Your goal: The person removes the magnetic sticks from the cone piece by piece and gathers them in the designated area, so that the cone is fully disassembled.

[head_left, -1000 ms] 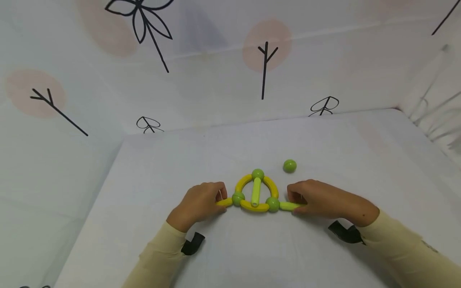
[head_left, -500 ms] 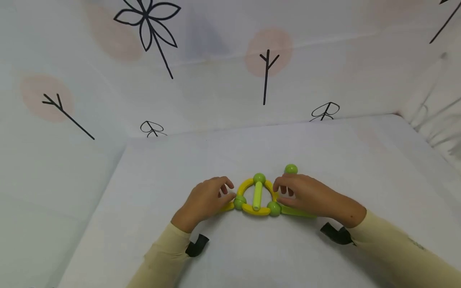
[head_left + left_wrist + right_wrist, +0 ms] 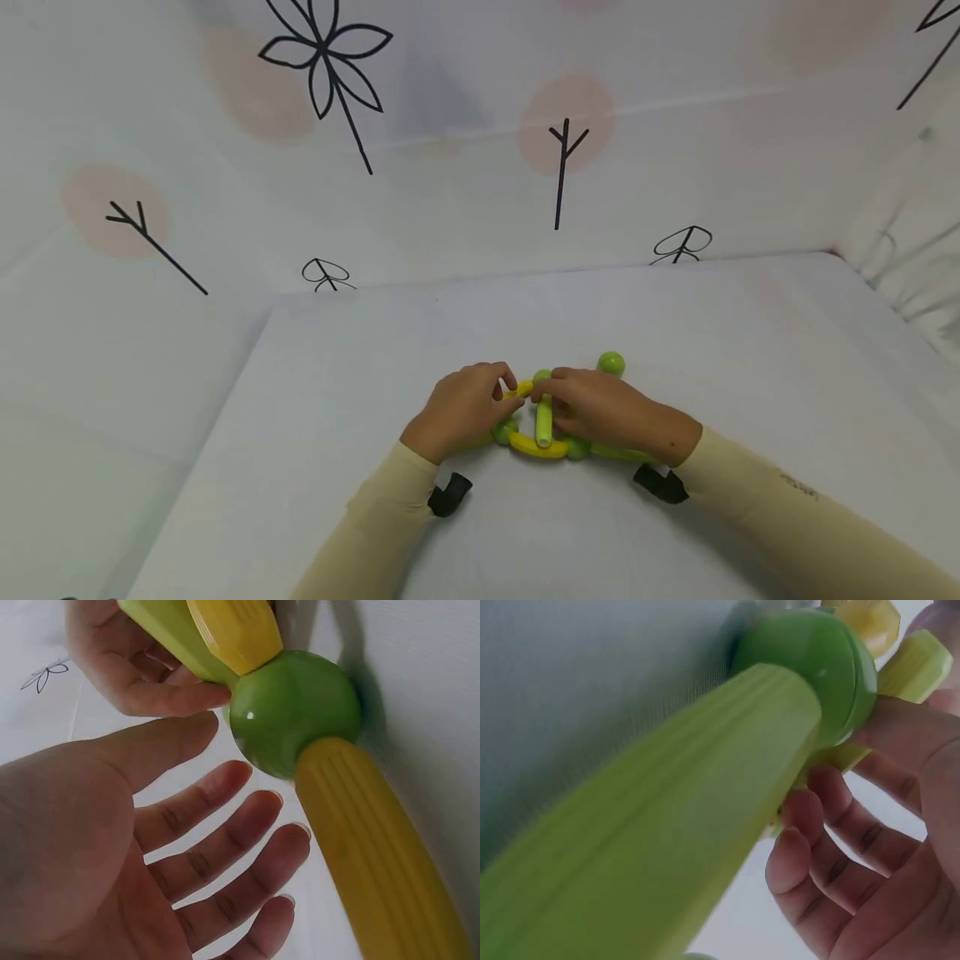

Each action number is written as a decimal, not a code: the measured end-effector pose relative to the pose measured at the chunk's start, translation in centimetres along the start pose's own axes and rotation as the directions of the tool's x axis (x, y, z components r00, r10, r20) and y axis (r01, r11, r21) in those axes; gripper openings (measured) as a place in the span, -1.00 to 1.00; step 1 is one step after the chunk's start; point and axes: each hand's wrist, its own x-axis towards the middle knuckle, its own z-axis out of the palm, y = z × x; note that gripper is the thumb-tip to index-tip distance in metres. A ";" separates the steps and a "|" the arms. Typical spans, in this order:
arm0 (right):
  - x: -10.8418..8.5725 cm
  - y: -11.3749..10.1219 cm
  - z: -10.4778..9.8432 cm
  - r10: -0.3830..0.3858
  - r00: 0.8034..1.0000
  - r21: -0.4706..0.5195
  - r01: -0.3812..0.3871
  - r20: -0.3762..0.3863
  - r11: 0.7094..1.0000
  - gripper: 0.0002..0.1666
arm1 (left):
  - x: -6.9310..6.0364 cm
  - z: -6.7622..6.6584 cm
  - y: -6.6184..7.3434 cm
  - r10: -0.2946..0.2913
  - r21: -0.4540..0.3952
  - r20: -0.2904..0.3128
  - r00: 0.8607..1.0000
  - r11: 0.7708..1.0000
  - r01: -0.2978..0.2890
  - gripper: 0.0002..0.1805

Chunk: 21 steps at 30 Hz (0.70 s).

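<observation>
A yellow ring of curved rods (image 3: 537, 447) and green balls lies on the white surface. A light green rod (image 3: 543, 423) runs across its middle from the far ball. My right hand (image 3: 611, 412) arches over the ring's right side with bent fingers, fingertips at this middle rod; whether they pinch it cannot be made out. My left hand (image 3: 463, 410) hovers at the ring's left side, fingers loosely spread and holding nothing; its thumb is close to the left green ball (image 3: 296, 712). A yellow rod (image 3: 375, 855) extends from that ball, and another light green rod (image 3: 652, 817) from the right ball.
A loose green ball (image 3: 611, 363) lies just behind the right hand. White cloth walls (image 3: 450, 200) with drawn plants rise at the back and on both sides of the surface. A black piece (image 3: 450, 495) sits at each wrist.
Both hands have let go of the outer side rods and moved inward over the ring, the right one as far as the middle rod. The ring and loose ball keep their arrangement.
</observation>
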 end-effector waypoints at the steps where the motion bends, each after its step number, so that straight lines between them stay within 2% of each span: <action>1: 0.0 0.1 0.0 -0.001 1.000 0.013 0.001 0.003 1.000 -0.72 | 0.2 0.0 0.1 -0.002 0.006 -0.001 1.000 1.000 0.002 -0.74; 7: -0.3 0.8 -0.6 0.030 0.999 0.161 -0.033 0.020 0.986 -0.69 | 1.0 0.5 0.9 -0.030 0.051 -0.019 0.999 0.998 0.031 -0.66; 13: -0.9 1.5 -1.1 0.060 0.998 0.262 -0.063 0.018 0.963 -0.70 | 1.2 2.1 2.6 -0.047 0.181 -0.054 0.997 0.982 0.056 -0.48; 19: -1.1 2.3 -1.5 0.035 0.999 0.324 -0.026 -0.023 0.946 -0.69 | 1.0 3.7 3.6 -0.021 0.272 -0.137 0.990 0.961 0.058 -0.42; 21: -1.2 2.4 -1.7 0.027 0.998 0.324 -0.008 -0.054 0.946 -0.69 | 0.9 3.9 3.7 -0.012 0.270 -0.162 0.987 0.961 0.056 -0.43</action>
